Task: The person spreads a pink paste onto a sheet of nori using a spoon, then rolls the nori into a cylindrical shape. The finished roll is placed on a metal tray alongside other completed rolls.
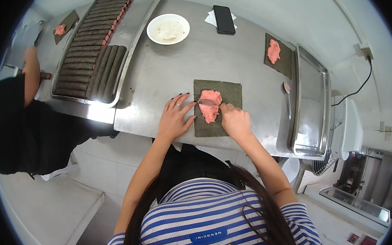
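We see a dark green seaweed sheet [217, 108] lying flat near the front edge of the steel desk [172, 71], with a lump of pink paste [210, 106] on its middle. The right hand [235, 122] is closed around a spoon [207, 102] whose bowl rests on the paste. The left hand [174, 117] lies spread, fingers pressing the sheet's left edge. Farther out sit a second sheet with paste [278, 55], a loose spoon [287, 99], an empty tray [311, 107], a white bowl [168, 29], a black phone [224, 19], and a tray of dark rolls [97, 49].
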Demonstrator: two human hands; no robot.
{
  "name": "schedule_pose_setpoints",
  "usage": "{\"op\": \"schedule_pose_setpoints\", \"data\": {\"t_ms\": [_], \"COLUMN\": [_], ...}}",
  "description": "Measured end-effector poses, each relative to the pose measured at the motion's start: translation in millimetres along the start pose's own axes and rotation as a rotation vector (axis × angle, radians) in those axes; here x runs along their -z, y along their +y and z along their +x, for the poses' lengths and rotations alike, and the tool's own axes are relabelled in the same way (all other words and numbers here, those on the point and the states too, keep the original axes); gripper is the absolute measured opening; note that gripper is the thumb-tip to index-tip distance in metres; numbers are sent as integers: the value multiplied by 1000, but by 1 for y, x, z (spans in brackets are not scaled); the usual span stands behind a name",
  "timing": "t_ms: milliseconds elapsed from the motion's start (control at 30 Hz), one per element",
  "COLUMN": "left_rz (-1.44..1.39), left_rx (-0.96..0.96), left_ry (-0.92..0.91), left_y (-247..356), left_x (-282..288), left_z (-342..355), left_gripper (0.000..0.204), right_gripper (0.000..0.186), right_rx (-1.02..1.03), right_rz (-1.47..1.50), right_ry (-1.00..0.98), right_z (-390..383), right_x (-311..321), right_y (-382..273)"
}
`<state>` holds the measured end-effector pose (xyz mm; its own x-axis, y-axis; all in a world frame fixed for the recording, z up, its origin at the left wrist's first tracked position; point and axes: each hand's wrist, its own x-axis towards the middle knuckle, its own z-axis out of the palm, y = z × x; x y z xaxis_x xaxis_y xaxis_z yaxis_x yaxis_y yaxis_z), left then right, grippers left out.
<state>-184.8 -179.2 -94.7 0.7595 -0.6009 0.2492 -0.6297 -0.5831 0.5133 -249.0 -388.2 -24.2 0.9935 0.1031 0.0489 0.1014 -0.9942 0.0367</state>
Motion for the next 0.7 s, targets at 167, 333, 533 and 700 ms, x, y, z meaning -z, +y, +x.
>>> {"op": "schedule_pose_setpoints", "data": {"t_ms": [167, 333, 533, 700], "left_rz": [2, -6, -21, -25], "left_rx": [-4, 3, -3, -2], "left_ry": [-2, -11, -35, 20], "left_y": [-2, -4, -3, -2], "left_x": [0, 1, 5, 7], "left_z": [0, -2, 2, -3], "left_gripper": [42, 42, 43, 45], "right_gripper": [8, 8, 13, 13], "right_rx": [-27, -87, -194, -76], "right_rz": [39, 125, 411, 546], "right_ry": [-20, -34, -12, 93], "right_z": [14, 29, 49, 52], "right_x": [-2, -4, 1, 15], "right_y": [5, 8, 24, 33]}}
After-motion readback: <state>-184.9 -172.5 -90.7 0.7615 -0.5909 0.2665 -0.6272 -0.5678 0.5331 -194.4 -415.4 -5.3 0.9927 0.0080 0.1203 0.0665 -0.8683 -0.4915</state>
